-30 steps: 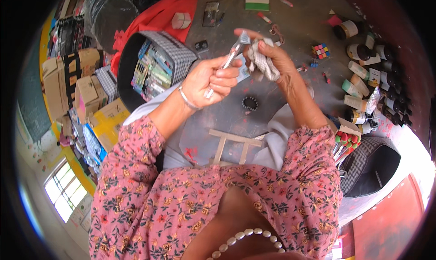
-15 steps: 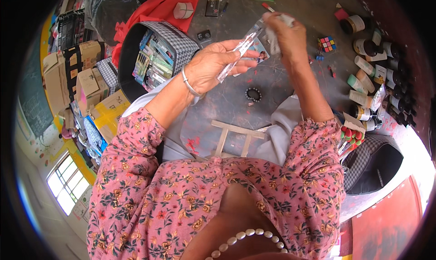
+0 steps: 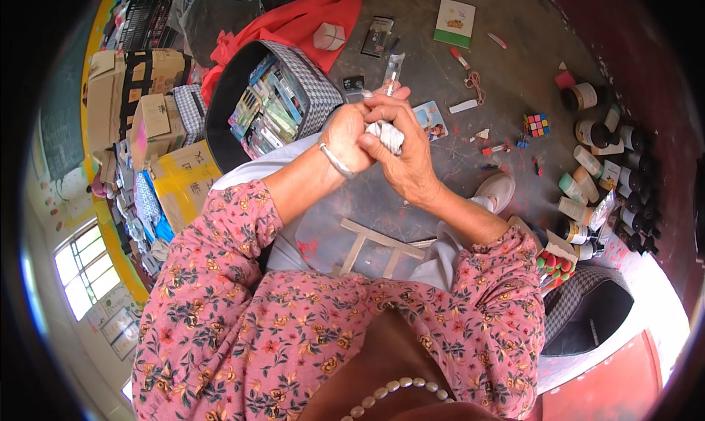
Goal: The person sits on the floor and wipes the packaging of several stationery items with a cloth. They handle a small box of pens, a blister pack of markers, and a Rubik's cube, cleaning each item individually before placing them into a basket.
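Observation:
My two hands are together in front of me, over the dark grey floor. My left hand (image 3: pixel 344 137) is closed round a slim, clear-wrapped packet (image 3: pixel 393 68), whose far end sticks out beyond the fingers. What lies inside the wrapper is too small to name. A crumpled whitish cloth (image 3: pixel 386 136) is bunched in my right hand (image 3: pixel 408 162), pressed against the left hand and the near part of the packet. The fingers overlap and hide most of the packet.
On the left stands an open houndstooth storage box (image 3: pixel 312 79) packed with stationery, beside cardboard boxes (image 3: pixel 187 178). A booklet (image 3: pixel 454 24), a picture card (image 3: pixel 430 120) and a puzzle cube (image 3: pixel 536 125) lie ahead. Several bottles (image 3: pixel 587 133) line the right. A shoe (image 3: pixel 496 191) shows below.
My right hand has come down and left with the cloth to meet my left hand. The packet now points away from me, and the view has shifted, showing more floor ahead.

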Demonstrator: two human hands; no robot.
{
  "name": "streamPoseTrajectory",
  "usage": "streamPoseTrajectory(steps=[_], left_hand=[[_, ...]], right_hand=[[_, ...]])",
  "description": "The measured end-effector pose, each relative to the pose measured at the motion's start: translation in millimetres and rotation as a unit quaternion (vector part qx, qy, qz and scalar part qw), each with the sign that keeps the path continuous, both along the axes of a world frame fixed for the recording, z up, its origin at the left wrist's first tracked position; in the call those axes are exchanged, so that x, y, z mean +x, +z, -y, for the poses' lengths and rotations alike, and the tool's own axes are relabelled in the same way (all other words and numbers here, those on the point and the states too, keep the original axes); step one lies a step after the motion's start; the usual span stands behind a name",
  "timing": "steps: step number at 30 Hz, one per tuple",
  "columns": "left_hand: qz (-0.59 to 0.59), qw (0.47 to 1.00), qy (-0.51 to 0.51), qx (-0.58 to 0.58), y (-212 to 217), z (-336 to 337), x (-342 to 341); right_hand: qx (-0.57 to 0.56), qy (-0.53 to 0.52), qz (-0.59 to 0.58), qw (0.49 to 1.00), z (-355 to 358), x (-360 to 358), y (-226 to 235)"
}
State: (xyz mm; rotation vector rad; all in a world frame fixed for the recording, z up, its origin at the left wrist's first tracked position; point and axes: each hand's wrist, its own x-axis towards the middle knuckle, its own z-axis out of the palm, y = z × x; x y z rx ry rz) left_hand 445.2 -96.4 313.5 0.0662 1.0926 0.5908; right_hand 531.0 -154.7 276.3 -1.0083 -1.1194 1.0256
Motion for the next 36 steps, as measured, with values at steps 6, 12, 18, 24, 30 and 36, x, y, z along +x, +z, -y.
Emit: streamPoseTrajectory(steps=[6, 12, 18, 24, 30, 36], left_hand=[[0.003, 0.976, -0.15, 0.159, -6, 7, -5], [-0.052, 0.919, -0.336, 0.198, 19, 23, -14], [-0.047, 0.936, -0.145, 0.318, 49, -52, -81], [-0.349, 0.841, 0.053, 0.41, 60, -105, -245], [-0.321, 0.932, 0.155, 0.069, -123, -110, -381], [-0.335, 0.935, 0.018, 0.112, -219, -121, -324]], right_hand=[[0.019, -0.025, 0.128, 0.991, -11, 28, -7], [-0.135, -0.178, 0.176, 0.959, -41, 77, -37], [-0.246, -0.214, -0.098, 0.94, -23, 101, -57], [-0.331, -0.138, -0.184, 0.915, 3, 93, -57], [-0.364, -0.091, -0.165, 0.912, 17, 88, -47], [-0.376, -0.206, -0.173, 0.887, 39, 110, -58]])
